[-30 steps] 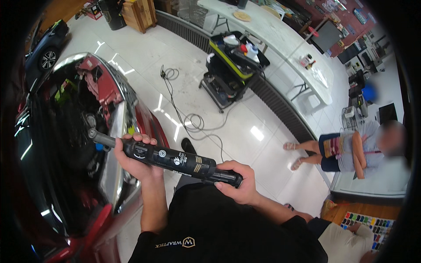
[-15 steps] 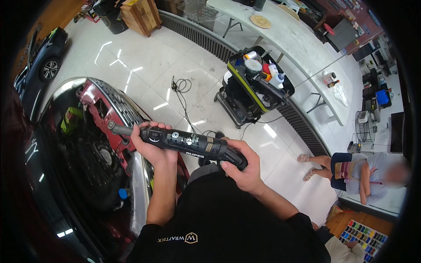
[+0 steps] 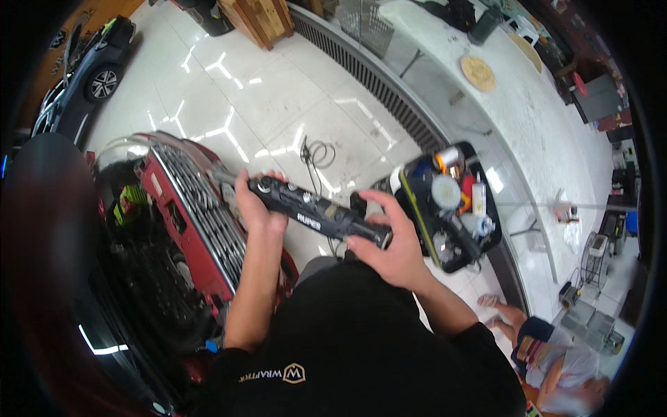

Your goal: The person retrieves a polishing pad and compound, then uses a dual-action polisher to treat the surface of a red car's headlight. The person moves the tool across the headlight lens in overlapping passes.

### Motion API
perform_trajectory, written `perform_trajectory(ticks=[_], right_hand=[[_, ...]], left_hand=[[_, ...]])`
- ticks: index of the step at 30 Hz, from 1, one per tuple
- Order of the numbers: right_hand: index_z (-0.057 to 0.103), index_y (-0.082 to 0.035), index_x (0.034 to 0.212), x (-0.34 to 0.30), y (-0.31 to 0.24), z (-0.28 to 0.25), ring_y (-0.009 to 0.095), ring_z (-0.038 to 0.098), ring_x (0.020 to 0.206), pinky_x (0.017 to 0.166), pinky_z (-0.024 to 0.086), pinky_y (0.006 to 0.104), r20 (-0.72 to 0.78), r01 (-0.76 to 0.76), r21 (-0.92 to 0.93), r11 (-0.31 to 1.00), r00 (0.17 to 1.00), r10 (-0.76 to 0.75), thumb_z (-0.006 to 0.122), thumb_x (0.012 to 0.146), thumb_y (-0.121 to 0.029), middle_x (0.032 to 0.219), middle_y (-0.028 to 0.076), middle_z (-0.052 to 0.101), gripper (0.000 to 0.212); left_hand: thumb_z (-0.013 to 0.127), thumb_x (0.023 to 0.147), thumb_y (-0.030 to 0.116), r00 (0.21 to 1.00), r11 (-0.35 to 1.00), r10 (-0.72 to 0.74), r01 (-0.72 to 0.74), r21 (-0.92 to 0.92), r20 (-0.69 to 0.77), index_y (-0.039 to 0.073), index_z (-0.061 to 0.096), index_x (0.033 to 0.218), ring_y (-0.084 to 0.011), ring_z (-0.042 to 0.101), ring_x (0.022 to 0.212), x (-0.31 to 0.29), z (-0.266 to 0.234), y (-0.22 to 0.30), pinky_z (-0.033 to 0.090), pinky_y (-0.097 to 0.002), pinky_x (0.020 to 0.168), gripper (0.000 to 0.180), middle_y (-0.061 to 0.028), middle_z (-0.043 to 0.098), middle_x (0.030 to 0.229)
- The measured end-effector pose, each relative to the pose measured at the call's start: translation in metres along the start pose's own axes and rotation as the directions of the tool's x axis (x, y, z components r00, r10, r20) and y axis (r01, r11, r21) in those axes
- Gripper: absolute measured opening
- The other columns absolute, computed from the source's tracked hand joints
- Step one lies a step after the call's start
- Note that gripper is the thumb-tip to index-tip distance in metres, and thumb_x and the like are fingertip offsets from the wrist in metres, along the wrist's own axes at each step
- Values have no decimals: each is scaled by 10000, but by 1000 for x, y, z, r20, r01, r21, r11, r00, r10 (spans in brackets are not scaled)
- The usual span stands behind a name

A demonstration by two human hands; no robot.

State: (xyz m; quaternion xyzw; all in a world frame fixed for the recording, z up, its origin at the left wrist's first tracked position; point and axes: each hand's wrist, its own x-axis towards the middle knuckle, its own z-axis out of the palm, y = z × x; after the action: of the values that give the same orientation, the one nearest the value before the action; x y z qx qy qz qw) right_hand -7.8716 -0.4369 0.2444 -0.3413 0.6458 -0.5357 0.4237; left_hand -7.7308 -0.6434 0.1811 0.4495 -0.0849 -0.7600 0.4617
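Observation:
A slim black cordless polisher with a grey neck lies slantwise across the front of my body. Near its front end, my left hand is wrapped round the body from below. My right hand grips the rear end, its thumb on the near side and its fingers on the far side. A small black part sticks up by the right fingertips; I cannot make out what it is. The polisher's neck points toward the red car's grille, and its tip is blurred.
The car's open engine bay is at my left. Ahead on the right stands a cart loaded with bottles and tools, with a long white table beyond. A cable lies coiled on the floor. Another person is at the lower right.
My view has turned, so the cart appears nearer my right hand and more grille shows. The right hand's fingers have spread a little on the polisher's rear end. Both hands still hold it.

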Motion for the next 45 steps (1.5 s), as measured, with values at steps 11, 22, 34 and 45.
perform_trajectory(ticks=[11,22,34,45], right_hand=[[513,-52,1342,130,-15,-41,79,617,690,637,457,231,-95,58,58,997,994,-53,733,868,-88,791,88,703,524],[488,-57,1360,197,-35,6,173,692,655,622,517,298,-343,141,-185,973,918,-198,752,826,-115,778,133,712,599],[548,-58,1298,241,-55,58,82,616,697,625,473,254,-452,-63,343,937,863,224,748,893,-147,794,58,688,461],[505,-43,1358,234,-52,69,189,610,685,635,479,322,-674,-152,-50,987,735,79,775,889,-285,886,165,653,593]], left_hand=[[452,1002,410,995,997,20,-27,-78,-97,-13,526,976,-279,614,795,129,77,12,550,-413,783,431,-151,616,854],[434,1013,395,969,969,-237,231,87,69,-38,579,930,-298,626,795,193,148,21,536,-426,783,464,-173,649,830],[458,996,414,894,921,-388,385,56,225,24,505,935,-271,622,789,257,171,35,549,-396,754,397,-137,623,830],[427,1012,447,753,801,-584,474,365,303,-11,554,968,-294,620,835,289,188,0,548,-431,803,478,-159,638,869]])
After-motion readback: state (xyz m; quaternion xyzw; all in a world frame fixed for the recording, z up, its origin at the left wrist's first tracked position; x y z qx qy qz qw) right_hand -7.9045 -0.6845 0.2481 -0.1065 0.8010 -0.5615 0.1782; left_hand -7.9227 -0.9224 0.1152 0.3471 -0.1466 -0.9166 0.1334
